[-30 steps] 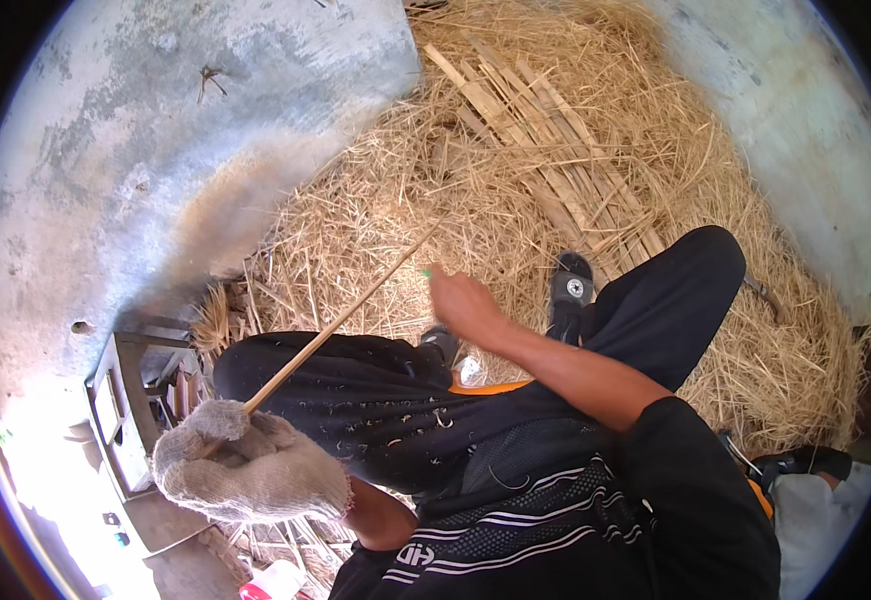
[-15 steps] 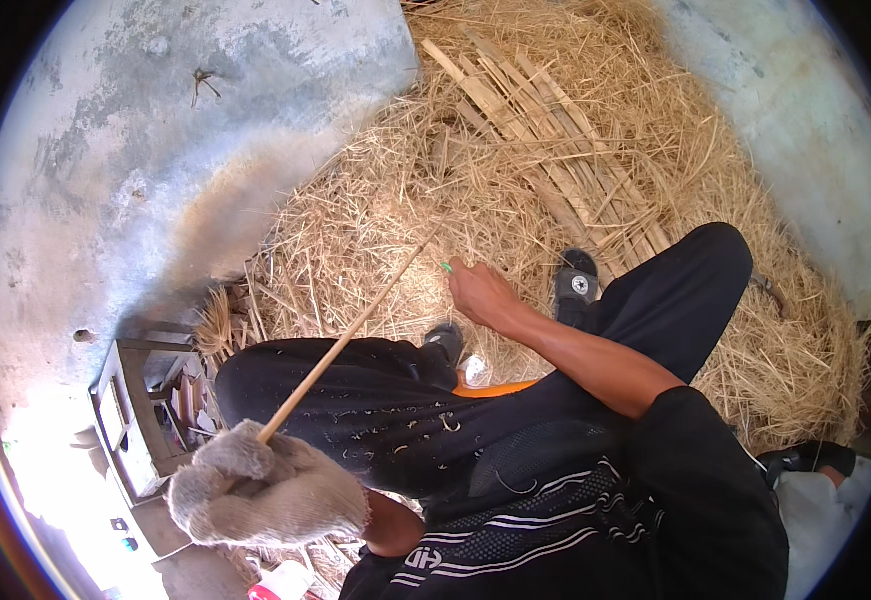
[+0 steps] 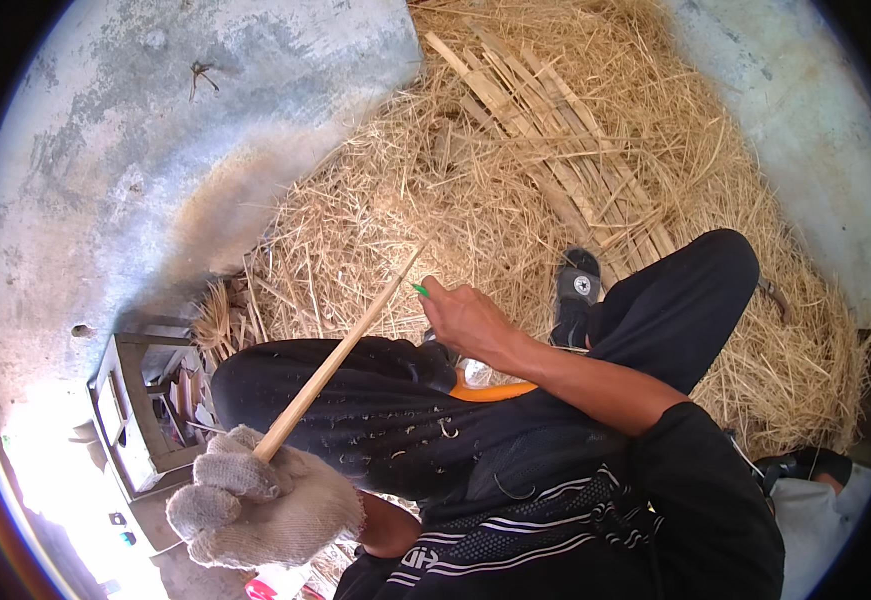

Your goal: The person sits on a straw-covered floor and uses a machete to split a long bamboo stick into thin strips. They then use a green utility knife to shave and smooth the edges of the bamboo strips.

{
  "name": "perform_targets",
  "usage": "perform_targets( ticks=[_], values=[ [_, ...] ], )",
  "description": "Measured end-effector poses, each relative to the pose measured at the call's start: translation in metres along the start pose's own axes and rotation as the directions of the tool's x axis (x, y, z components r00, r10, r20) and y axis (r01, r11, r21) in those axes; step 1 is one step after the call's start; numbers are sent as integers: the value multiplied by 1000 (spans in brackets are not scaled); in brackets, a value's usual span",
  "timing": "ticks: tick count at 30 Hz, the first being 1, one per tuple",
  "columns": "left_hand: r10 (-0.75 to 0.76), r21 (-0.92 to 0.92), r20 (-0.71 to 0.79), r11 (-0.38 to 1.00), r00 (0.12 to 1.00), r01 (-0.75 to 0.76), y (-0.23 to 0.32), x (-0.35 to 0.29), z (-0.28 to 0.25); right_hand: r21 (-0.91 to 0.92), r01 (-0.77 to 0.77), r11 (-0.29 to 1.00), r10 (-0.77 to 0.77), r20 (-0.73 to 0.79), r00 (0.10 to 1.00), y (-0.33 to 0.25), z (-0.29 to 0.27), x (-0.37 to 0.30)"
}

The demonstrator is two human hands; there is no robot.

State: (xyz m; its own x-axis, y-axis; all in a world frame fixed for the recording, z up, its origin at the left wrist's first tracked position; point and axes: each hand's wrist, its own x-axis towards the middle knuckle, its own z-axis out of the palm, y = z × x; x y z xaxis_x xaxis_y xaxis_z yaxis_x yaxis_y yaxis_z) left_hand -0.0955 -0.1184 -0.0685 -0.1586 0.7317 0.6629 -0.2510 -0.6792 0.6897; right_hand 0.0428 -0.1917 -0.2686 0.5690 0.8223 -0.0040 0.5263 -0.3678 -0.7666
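My left hand (image 3: 270, 500), in a thick greyish knitted glove, is closed around the lower end of a long pale bamboo strip (image 3: 327, 368). The strip slants up and away to the right, narrowing to a thin tip. Just right of that tip is my bare right hand (image 3: 473, 322), fingers curled closed. A small green piece (image 3: 420, 290) pokes out from its thumb side, close beside the strip; the rest of what it grips is hidden. I cannot tell whether the green piece touches the strip.
Straw-like shavings (image 3: 385, 170) cover the floor ahead, with a bundle of split bamboo slats (image 3: 555, 140) on them. A wooden frame box (image 3: 135, 410) holding scraps stands at left. An orange curved object (image 3: 490, 393) lies between my legs. Concrete walls (image 3: 215, 90) rise on both sides.
My right hand has moved left and slightly nearer, toward the bamboo strip. The strip has turned and shows a wider face; my gloved left hand has rolled and dropped slightly.
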Motion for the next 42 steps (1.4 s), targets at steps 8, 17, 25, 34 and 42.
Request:
perform_targets(
  ticks=[8,17,25,34,42],
  values=[
    [-109,-69,56,991,992,113,0,2,-7,-146,168,975,-183,-99,978,18,12,13],
    [65,59,67,996,996,-69,0,-8,-18,-376,-553,744,537,-157,829,193,21,30],
    [-99,-53,62,993,993,102,-4,1,-21,101,-108,989,119,-114,986,41,-32,42],
    [41,-120,156,992,987,-23,3,-13,-13,138,326,935,-334,35,942,-129,-77,-64],
    [-18,-95,144,995,989,32,1,-10,-13,-7,217,976,-217,16,976,-127,-63,-60]
  ],
)
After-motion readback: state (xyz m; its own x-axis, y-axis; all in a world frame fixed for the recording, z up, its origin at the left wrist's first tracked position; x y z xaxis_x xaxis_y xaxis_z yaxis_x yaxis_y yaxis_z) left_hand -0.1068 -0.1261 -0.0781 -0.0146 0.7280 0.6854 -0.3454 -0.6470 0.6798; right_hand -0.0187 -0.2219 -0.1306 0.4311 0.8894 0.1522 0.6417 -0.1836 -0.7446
